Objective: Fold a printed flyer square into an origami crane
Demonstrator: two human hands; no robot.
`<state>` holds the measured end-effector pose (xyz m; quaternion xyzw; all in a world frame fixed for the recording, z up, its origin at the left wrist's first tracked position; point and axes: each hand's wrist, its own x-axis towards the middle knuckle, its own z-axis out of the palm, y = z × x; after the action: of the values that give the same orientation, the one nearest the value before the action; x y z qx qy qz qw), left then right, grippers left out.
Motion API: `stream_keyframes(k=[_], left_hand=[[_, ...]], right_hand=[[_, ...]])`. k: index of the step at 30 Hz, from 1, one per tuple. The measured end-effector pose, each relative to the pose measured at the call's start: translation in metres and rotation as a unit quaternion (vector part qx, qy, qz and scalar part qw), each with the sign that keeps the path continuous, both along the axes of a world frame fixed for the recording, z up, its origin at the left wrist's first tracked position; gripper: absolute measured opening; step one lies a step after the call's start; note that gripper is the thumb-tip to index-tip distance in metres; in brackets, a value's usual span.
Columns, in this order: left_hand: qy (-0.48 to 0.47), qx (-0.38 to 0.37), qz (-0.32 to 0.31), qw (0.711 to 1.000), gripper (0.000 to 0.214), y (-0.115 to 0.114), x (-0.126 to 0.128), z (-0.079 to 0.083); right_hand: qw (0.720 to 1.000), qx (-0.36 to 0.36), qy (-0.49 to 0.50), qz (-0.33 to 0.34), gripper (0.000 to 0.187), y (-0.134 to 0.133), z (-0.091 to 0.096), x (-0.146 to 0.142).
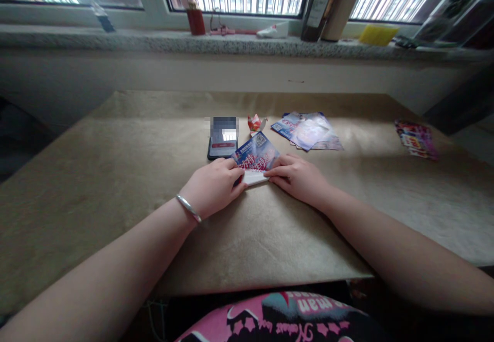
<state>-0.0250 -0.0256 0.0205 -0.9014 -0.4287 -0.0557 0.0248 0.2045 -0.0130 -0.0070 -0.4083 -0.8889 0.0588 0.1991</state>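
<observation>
Left hand [214,187], right hand [299,177]: both grips pinch the folded blue-and-white printed paper leaflet [255,157], lying mid tan paper-covered desk [116,177], beside black smartphone [223,143]. Grey stone windowsill [154,40] behind. Forearms converge, wrists low.

Blue-and-red printed paper leaflet [255,157]: thin coated paper, slight gloss, white matt reverse.
Tan table covering [135,187]: matt, faintly mottled, paper-like.
Black slab phone [223,138]: smooth, glossy glass face.
Thin silver bangle [189,208]: polished metal.
Fanned pale-blue leaflets [309,132]: glossy paper, catching glare.
Grey speckled windowsill [154,40]: stone, fine-grained, dull sheen.
</observation>
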Motion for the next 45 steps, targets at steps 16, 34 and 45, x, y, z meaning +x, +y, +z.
stream_keyframes(k=[16,34,45], left_hand=[[0.011,0.019,0.001,1.0,0.028,-0.0014,0.0027,-0.0018],[0.013,0.029,0.005,0.999,0.03,0.0001,0.0051,-0.0034],[0.023,0.03,0.012,0.999,0.032,-0.0009,0.0051,-0.003]], right_hand=[[1.0,-0.006,-0.003,-0.015,0.014,-0.0002,0.0027,0.0046],[1.0,0.008,0.005,-0.006,0.017,0.0045,0.0,0.0057],[1.0,0.002,0.006,-0.007,0.019,0.0039,0.0018,0.0037]])
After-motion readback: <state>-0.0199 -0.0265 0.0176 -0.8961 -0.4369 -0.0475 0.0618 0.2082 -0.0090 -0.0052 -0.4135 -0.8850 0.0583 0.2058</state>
